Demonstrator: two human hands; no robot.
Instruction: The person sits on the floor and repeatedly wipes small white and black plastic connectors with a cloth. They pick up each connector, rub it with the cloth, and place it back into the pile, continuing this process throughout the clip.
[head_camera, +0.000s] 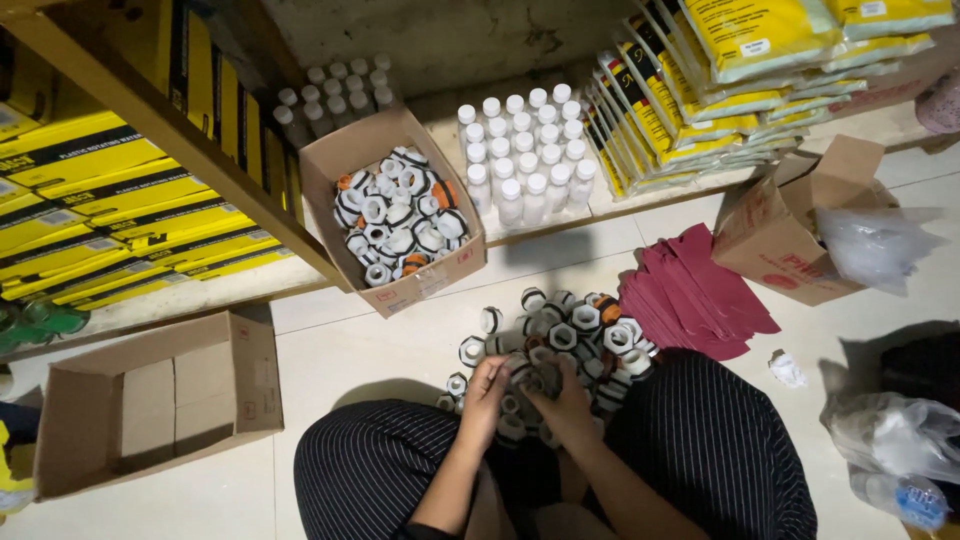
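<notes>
View from above of a person seated on a pale tiled floor (350, 350), legs in dark pinstriped trousers spread at the lower centre of the frame. Both hands meet over a heap of white and black hexagonal plastic fittings (560, 335) lying on the floor between the knees, at the centre of the frame. The left hand (487, 390) is curled, fingers bent inward at the near left edge of the heap; it appears to pinch a small fitting, though the piece itself is too small to make out. The right hand (565, 398) rests on the near side of the heap with fingers closed around fittings; exactly what it grips cannot be told.

Above the heap, at upper centre, an open cardboard box (440, 285) leans against the shelf edge and holds more fittings of the same kind, a few with orange parts. To its right, on the low shelf, stand rows of white capped bottles (525, 150); a second, darker group of bottles (335, 90) stands behind the box. At lower left lies an empty open carton (215, 385). Yellow flat boxes (90, 190) fill the shelf at upper left. Stacked yellow packets (700, 90) occupy the upper right, beside a stack of dark red sheets (690, 295) and another carton (775, 235) with a clear plastic bag (875, 245).
</notes>
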